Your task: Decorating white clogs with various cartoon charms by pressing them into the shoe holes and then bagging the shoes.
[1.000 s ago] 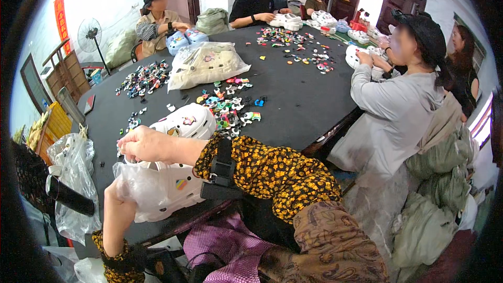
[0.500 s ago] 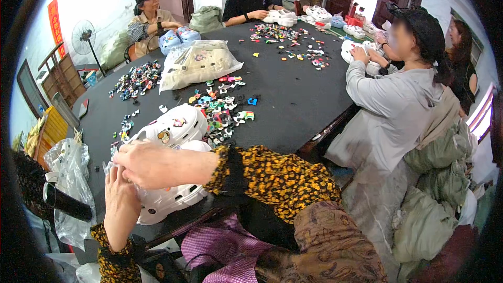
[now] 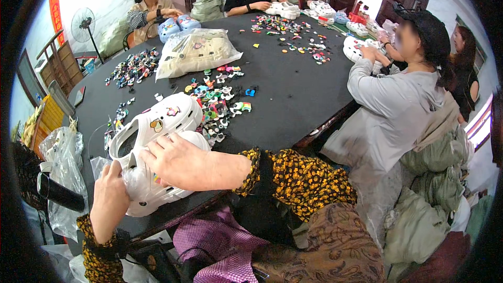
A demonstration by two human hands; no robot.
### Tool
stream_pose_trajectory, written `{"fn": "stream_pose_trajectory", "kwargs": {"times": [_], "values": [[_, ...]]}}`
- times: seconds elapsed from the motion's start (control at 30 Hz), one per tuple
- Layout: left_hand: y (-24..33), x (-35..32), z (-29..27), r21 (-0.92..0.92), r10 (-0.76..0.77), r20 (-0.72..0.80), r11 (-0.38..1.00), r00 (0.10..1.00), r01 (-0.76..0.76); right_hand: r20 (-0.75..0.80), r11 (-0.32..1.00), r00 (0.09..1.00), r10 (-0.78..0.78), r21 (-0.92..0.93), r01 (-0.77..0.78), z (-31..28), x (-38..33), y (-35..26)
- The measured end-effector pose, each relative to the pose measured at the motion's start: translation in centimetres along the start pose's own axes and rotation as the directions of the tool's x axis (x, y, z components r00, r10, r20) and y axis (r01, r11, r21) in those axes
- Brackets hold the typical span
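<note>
Two white clogs stand side by side at the table's near left edge. The far clog point(image 3: 166, 119) carries small charms on its upper. Over the near clog point(image 3: 181, 194) lies my right hand point(image 3: 178, 161), its fingers curled onto the shoe and its thumb hidden. My left hand point(image 3: 110, 195) is closed at the near clog's heel end, pinching a clear plastic bag point(image 3: 99, 166). Some clear film seems to cover part of that heel. Beyond the clogs lies a pile of colourful shoe charms point(image 3: 217, 102).
A bagged pair of cream clogs point(image 3: 194, 55) and another charm pile point(image 3: 133, 68) lie farther back on the black table point(image 3: 283, 97). A person in a grey jacket point(image 3: 393, 105) works at the right. A plastic bag point(image 3: 65, 188) hangs at the left edge, beside a black cylinder point(image 3: 60, 193).
My right hand has moved right, away from my left hand, onto the near clog. The left hand has shifted slightly down and left. More of the far clog's heel strap shows.
</note>
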State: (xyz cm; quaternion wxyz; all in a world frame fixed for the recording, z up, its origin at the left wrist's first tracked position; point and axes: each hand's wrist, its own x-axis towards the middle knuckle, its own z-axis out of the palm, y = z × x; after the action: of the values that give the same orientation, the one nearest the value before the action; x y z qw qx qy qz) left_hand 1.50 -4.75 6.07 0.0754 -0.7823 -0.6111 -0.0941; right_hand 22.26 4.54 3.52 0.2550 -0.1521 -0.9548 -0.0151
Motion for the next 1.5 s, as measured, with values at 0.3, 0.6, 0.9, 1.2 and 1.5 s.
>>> {"fn": "stream_pose_trajectory", "kwargs": {"times": [0.3, 0.6, 0.9, 1.2, 1.5], "values": [[0.2, 0.9, 0.0, 0.272, -0.007, 0.216, 0.961, 0.976, -0.053, -0.003, 0.999, 1.0, -0.014, -0.034, 0.014, 0.3, 0.1, 0.2], [-1.0, 2.5, 2.7, -0.138, -0.05, 0.082, 0.989, 0.995, 0.061, 0.012, 0.999, 0.999, -0.035, -0.037, 0.035, -0.1, 0.0, 0.5], [-0.5, 0.5, 1.0, -0.724, -0.292, 0.17, 0.611, 0.941, 0.32, 0.006, 1.0, 1.0, -0.019, 0.001, 0.019, 0.5, -0.4, 0.9], [1.3, -3.5, -3.2, -0.507, -0.094, -0.057, 0.86, 0.994, 0.052, 0.016, 0.998, 0.999, -0.049, 0.034, 0.049, -0.5, -0.3, 0.5], [0.3, 0.0, -0.7, -0.844, -0.047, 0.293, 0.457, 0.955, 0.281, 0.003, 0.997, 0.998, -0.07, -0.016, 0.07, -0.2, -0.2, 0.6]]}}
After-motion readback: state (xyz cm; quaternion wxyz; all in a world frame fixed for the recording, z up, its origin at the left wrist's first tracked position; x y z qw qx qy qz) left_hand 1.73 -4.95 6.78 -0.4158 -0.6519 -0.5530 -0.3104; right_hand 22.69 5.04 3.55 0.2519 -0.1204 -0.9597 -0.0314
